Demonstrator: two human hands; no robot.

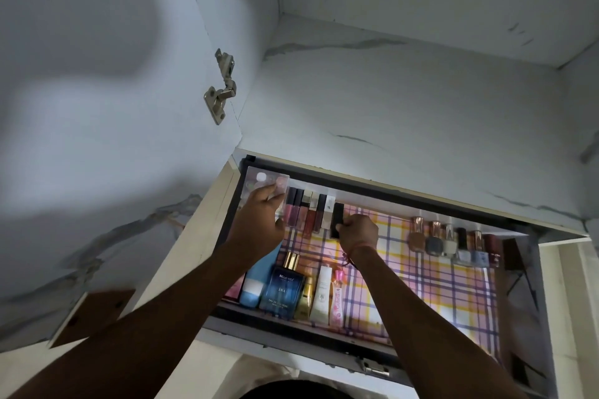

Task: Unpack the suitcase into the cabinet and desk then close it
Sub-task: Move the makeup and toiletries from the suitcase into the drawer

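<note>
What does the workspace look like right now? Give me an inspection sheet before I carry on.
Surface: open drawer lined with a checked sheet.
Job's things: clear palette case at the back left corner; row of lip gloss tubes beside it; black lipstick; nail polish bottles in a row at the back right; blue perfume bottle, blue roll-on and tubes along the front.
Clutter: nothing seen.
Hands: left hand holds the palette case; right hand grips the black lipstick.
Cables: nothing seen.
Surroundings: marble-patterned cabinet shelf, open door with hinge.
</note>
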